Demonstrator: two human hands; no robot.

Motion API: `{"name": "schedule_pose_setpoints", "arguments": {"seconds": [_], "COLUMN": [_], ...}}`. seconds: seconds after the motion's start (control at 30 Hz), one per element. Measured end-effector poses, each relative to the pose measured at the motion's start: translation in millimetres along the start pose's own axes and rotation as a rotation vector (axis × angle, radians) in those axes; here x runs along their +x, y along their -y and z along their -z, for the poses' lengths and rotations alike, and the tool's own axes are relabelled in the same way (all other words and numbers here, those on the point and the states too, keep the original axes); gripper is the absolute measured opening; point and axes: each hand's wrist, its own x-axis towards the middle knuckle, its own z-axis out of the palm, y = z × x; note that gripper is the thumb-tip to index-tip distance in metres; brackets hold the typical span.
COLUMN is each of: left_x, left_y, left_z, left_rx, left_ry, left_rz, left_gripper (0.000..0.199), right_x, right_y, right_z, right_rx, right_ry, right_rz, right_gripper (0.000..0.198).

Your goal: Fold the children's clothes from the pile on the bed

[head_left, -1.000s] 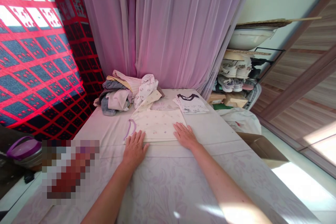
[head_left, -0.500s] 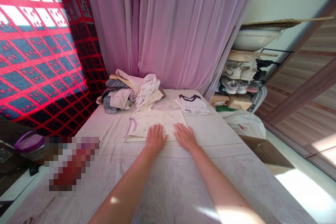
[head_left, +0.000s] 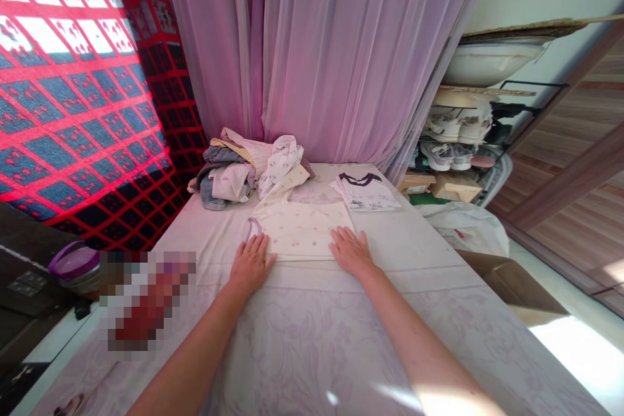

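Observation:
A cream shirt [head_left: 302, 227] with small pale prints and a purple-trimmed neckline lies partly folded on the bed [head_left: 312, 325]. One of its sleeves stretches back toward the clothes pile. My left hand [head_left: 252, 261] rests flat on the shirt's left end by the purple trim, fingers spread. On the right end, my right hand [head_left: 351, 250] also lies flat with fingers apart. Behind my right hand is a folded white shirt [head_left: 373, 194] with a dark collar.
A heap of crumpled clothes [head_left: 229, 182] sits at the back left, before the purple curtain [head_left: 331, 58]. On the right stand a shelf with shoes [head_left: 453, 156] and a cardboard box [head_left: 511, 283]. A purple-rimmed bucket [head_left: 75, 266] is at the left. A blurred patch hides something near it.
My left hand has slid left across the shirt to its purple-trimmed end. My right hand stays at the right end. The shirt's near edge looks straighter and flatter.

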Motion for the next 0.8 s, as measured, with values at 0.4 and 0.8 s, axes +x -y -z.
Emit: {"name": "schedule_pose_setpoints", "arguments": {"seconds": [0.4, 0.8], "left_x": [-0.3, -0.4], "left_y": [-2.9, -2.6], "left_z": [1.9, 0.0], "left_rx": [0.026, -0.002], "left_ry": [0.016, -0.01], "left_rz": [0.013, 0.018], "left_gripper": [0.054, 0.054], "right_x": [24.6, 11.1], "right_y": [118.9, 14.5], "right_z": [-6.9, -4.3], "right_rx": [0.235, 0.081], "right_ry": [-0.047, -0.013], "right_rz": [0.303, 0.162], "right_gripper": [0.055, 0.056]}}
